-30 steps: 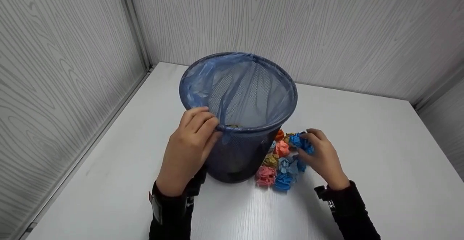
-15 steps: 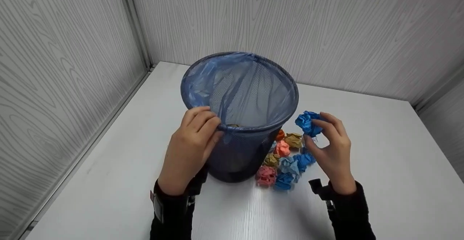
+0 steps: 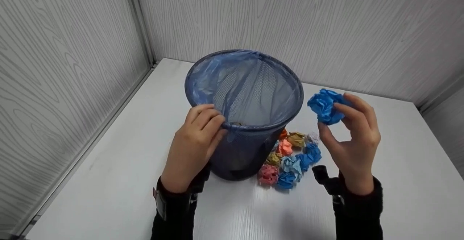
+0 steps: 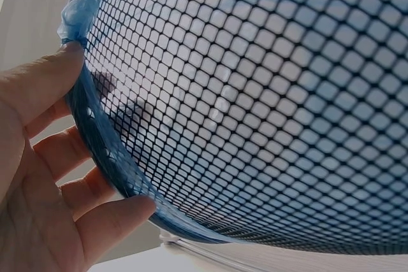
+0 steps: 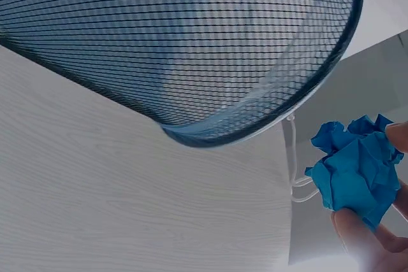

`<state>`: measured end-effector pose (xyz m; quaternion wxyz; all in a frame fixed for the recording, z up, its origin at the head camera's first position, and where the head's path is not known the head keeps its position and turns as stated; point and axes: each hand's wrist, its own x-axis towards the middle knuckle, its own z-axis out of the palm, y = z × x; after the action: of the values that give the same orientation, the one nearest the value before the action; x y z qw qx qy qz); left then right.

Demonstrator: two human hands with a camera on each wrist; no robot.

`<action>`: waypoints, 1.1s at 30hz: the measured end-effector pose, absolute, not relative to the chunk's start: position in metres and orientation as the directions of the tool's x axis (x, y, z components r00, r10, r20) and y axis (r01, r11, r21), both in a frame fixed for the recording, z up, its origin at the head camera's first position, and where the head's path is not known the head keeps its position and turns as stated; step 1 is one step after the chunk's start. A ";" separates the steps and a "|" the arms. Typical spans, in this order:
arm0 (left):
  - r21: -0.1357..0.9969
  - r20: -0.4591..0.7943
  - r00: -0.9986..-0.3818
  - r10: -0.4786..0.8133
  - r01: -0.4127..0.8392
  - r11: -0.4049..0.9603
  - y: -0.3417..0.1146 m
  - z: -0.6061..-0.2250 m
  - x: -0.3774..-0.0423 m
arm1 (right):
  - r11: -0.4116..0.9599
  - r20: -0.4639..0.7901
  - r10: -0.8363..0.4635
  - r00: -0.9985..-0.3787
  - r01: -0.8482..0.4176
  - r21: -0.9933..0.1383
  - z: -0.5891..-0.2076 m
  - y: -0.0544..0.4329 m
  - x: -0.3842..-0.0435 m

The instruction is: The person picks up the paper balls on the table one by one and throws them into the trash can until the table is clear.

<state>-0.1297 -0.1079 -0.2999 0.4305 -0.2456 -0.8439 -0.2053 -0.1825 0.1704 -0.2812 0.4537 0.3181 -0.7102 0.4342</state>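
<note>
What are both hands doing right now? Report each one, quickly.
Left hand: closed, gripping the rim of the mesh bin.
Right hand: closed, pinching a crumpled blue paper ball.

A flat white tabletop (image 3: pixel 108 189) was enclosed at the back by a pale grey, wood-grained wall panel (image 3: pixel 326 33) and at the left by a grey panel with broader, looping grain (image 3: pixel 54 87). Their corner was marked by a narrow grey upright strip (image 3: pixel 139 22). At the far right, part of a grey side panel (image 3: pixel 447 127) was shown. Light was reflected as a pale streaked glare (image 3: pixel 250 218) near the tabletop's front. In the right wrist view, a thin white looped cord (image 5: pixel 294 157) was seen.
</note>
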 end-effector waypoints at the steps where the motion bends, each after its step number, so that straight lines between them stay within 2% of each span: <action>1: 0.139 0.827 -0.510 0.237 0.593 0.793 -0.108 -0.300 -0.130 | 0.414 0.923 -0.063 -0.379 -0.852 -0.321 -0.277 0.167 -0.183; 6: 0.155 0.826 -0.517 0.226 0.593 0.790 -0.108 -0.300 -0.129 | 0.375 0.914 -0.143 -0.379 -0.876 -0.304 -0.264 0.147 -0.189; 16: 0.150 0.835 -0.501 0.228 0.605 0.782 -0.107 -0.302 -0.128 | 0.388 0.867 -0.232 -0.441 -0.859 -0.334 -0.270 0.130 -0.196; 25: 0.159 0.827 -0.513 0.230 0.606 0.779 -0.109 -0.300 -0.125 | 0.352 0.881 -0.192 -0.433 -0.868 -0.349 -0.279 0.132 -0.191; 33: 0.166 0.825 -0.518 0.227 0.606 0.778 -0.112 -0.299 -0.121 | 0.377 0.858 -0.154 -0.490 -0.832 -0.408 -0.300 0.151 -0.179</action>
<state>-0.1212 -0.1117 -0.2987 0.4240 -0.2473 -0.8422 -0.2233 -0.1790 0.1510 -0.3003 0.3787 0.3339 -0.7383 0.4473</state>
